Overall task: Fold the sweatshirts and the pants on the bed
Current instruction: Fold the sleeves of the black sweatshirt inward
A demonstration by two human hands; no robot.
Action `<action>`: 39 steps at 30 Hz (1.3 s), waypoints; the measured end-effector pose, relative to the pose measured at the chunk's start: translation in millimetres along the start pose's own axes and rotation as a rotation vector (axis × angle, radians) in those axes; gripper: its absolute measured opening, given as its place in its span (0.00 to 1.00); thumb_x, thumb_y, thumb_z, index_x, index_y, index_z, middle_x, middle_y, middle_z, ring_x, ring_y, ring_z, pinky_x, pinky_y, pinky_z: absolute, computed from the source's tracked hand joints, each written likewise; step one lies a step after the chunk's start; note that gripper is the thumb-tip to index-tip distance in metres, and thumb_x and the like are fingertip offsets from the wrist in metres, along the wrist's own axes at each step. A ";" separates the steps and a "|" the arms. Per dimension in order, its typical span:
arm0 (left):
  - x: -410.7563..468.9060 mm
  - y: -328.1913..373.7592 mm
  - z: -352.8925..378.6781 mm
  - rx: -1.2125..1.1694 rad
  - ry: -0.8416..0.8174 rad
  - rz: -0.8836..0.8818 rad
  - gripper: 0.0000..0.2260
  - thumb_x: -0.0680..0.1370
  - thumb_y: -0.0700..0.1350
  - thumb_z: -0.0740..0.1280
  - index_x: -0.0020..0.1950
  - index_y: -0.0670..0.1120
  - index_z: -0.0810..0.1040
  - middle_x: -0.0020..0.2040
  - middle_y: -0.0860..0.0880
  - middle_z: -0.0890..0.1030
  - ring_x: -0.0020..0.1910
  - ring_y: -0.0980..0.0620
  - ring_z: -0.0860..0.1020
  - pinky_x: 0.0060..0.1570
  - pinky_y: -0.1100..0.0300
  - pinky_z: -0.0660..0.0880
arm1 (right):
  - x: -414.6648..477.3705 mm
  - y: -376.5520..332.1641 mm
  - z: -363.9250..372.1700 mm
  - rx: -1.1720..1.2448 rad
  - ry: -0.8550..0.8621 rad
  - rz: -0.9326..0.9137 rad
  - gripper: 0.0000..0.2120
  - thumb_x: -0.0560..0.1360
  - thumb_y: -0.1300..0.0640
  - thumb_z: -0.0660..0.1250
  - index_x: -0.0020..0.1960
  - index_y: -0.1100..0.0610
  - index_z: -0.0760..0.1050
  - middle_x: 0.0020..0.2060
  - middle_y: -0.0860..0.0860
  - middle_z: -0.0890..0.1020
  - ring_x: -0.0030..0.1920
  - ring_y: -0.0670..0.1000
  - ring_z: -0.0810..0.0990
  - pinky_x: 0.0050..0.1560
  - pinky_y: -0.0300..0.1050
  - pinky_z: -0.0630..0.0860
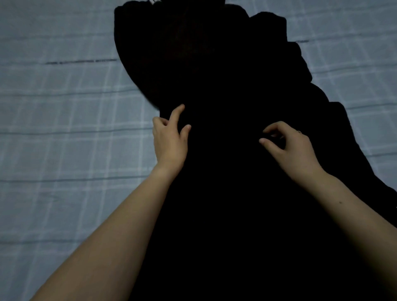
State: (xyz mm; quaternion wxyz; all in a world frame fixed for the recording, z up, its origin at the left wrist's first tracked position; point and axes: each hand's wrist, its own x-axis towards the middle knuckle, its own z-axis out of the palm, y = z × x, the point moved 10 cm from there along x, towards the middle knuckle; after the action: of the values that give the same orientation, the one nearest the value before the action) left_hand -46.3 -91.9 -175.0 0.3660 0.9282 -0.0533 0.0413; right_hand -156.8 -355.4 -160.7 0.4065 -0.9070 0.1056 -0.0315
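A black garment [225, 90] lies spread lengthwise down the middle of the bed, so dark that I cannot tell whether it is a sweatshirt or pants. My left hand [169, 139] rests at its left edge, forefinger stretched up, thumb out over the fabric, the other fingers loosely curled. Further right, over the middle of the cloth, my right hand [289, 146] has its fingers bent like a claw, with thumb and forefinger apart and their tips at the fabric. No fold of cloth shows pinched in either hand.
The bed sheet [64, 129] is light blue with a pale check and lies flat on both sides of the garment. A small white tag or print [155, 1] shows at the garment's far end.
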 end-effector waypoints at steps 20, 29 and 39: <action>-55.3 -54.3 -36.6 -0.325 -0.038 -0.271 0.28 0.75 0.48 0.73 0.72 0.53 0.66 0.64 0.46 0.74 0.63 0.49 0.75 0.66 0.50 0.71 | -16.6 -8.3 14.6 -0.081 -0.019 0.040 0.10 0.78 0.48 0.65 0.54 0.53 0.77 0.44 0.48 0.79 0.45 0.51 0.79 0.44 0.49 0.76; -36.9 -63.2 -75.9 -0.302 -0.075 0.010 0.20 0.78 0.31 0.65 0.70 0.40 0.73 0.65 0.50 0.76 0.64 0.59 0.74 0.65 0.72 0.66 | -9.7 -19.6 29.3 0.171 -0.061 0.039 0.02 0.78 0.57 0.69 0.48 0.56 0.79 0.36 0.42 0.78 0.36 0.40 0.77 0.38 0.30 0.72; -37.8 -89.4 -63.5 -0.365 -0.280 -0.211 0.24 0.76 0.37 0.71 0.71 0.45 0.73 0.64 0.49 0.79 0.62 0.55 0.77 0.64 0.64 0.71 | -3.9 -27.7 47.5 -0.056 -0.046 0.089 0.07 0.78 0.51 0.69 0.47 0.55 0.78 0.39 0.48 0.79 0.41 0.46 0.77 0.43 0.43 0.72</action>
State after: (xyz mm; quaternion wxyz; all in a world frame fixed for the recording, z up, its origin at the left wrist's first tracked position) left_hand -74.6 19.1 -193.5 0.5187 0.8439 -0.0130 -0.1362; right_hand -149.2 -301.9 -171.7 0.3843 -0.9129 0.1373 0.0106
